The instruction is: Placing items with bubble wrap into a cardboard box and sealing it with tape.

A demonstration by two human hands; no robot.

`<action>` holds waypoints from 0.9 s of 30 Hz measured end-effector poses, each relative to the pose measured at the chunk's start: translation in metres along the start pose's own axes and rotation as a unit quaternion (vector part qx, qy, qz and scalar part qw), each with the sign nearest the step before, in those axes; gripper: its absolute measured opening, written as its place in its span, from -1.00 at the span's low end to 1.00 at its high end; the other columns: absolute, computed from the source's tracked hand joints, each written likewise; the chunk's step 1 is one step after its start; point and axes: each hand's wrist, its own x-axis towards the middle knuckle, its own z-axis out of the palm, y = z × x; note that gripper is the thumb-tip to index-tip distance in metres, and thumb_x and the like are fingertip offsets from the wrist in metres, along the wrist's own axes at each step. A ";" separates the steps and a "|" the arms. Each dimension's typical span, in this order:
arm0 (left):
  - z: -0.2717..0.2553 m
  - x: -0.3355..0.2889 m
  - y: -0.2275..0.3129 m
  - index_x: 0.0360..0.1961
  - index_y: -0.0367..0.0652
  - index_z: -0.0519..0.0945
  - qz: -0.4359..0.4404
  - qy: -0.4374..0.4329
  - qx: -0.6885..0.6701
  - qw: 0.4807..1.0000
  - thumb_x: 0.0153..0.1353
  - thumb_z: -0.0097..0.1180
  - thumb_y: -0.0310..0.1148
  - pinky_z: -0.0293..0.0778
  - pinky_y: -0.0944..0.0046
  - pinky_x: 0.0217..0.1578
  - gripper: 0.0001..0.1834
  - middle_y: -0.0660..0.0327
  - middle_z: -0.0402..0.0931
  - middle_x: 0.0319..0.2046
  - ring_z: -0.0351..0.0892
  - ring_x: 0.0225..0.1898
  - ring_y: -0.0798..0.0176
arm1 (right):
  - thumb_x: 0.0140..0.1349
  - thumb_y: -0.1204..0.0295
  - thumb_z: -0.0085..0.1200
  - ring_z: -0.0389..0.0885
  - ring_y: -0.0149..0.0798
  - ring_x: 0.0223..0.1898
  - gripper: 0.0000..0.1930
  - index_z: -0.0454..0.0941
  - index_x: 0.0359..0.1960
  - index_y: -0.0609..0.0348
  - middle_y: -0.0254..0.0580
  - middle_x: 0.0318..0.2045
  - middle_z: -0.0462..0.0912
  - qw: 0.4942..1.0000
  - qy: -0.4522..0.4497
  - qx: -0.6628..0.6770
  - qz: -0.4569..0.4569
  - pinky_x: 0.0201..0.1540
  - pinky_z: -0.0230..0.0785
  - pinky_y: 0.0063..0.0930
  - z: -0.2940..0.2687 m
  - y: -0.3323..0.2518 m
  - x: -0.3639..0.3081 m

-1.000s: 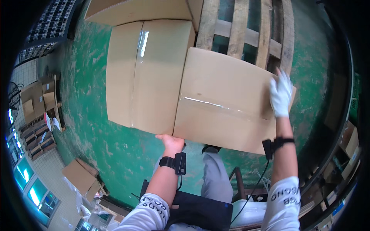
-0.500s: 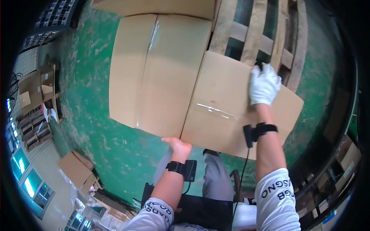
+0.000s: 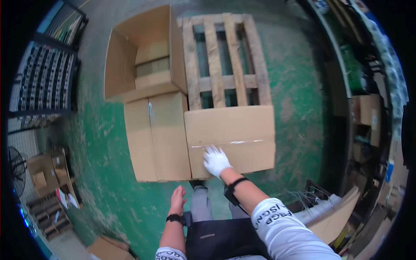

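Observation:
My right hand, in a white glove, lies with fingers spread on top of a taped cardboard box. Clear tape crosses that box from side to side, and it sits at the near end of a wooden pallet. My left hand is bare, fingers stretched out, and holds nothing. It hangs just short of the near edge of a second closed carton, without touching it. This carton stands close against the first on the left, its tape running front to back. Behind it is a cardboard box with an open top.
Green floor surrounds the boxes and pallet. Racks stand at the far left. Small cartons and a wooden pallet lie at the left. Shelving with cardboard runs along the right, with cardboard sheets near my right arm.
My right hand has moved from the box's far right side to its near left part. The right box now sits squarer, beside the left carton. My left hand has drawn back from the carton corner.

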 end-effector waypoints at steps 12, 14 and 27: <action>-0.166 -0.156 0.027 -0.01 -0.13 0.53 0.101 -0.012 0.316 0.943 0.27 0.00 -0.07 0.49 0.05 -0.24 -0.59 0.20 0.58 -0.19 0.57 -0.17 0.22 | 0.17 0.25 -0.25 0.60 0.15 -0.28 -0.61 0.61 -0.45 0.27 0.14 -0.36 0.62 0.850 0.257 0.031 0.459 -0.18 0.42 -0.04 -0.073 0.159 -0.456; -0.153 -0.174 0.075 -0.05 -0.14 0.54 0.167 -0.013 0.274 0.947 0.28 0.01 -0.07 0.50 0.10 -0.27 -0.60 0.22 0.59 -0.25 0.58 -0.20 0.23 | 0.15 0.33 -0.20 0.54 0.01 -0.44 -0.71 0.56 -0.48 0.21 0.00 -0.48 0.58 0.812 0.335 0.163 0.449 -0.35 0.38 -0.13 -0.048 0.181 -0.479; 0.008 -0.209 0.176 -0.04 -0.32 0.52 0.185 0.030 0.255 0.949 0.28 0.02 -0.19 0.50 0.30 -0.27 -0.60 0.12 0.57 -0.25 0.56 -0.31 0.28 | 0.33 0.27 -0.20 0.50 -0.28 -0.51 -0.80 0.43 -0.28 0.06 -0.29 -0.45 0.55 0.575 0.249 0.630 0.458 -0.48 0.32 -0.36 -0.171 0.228 -0.409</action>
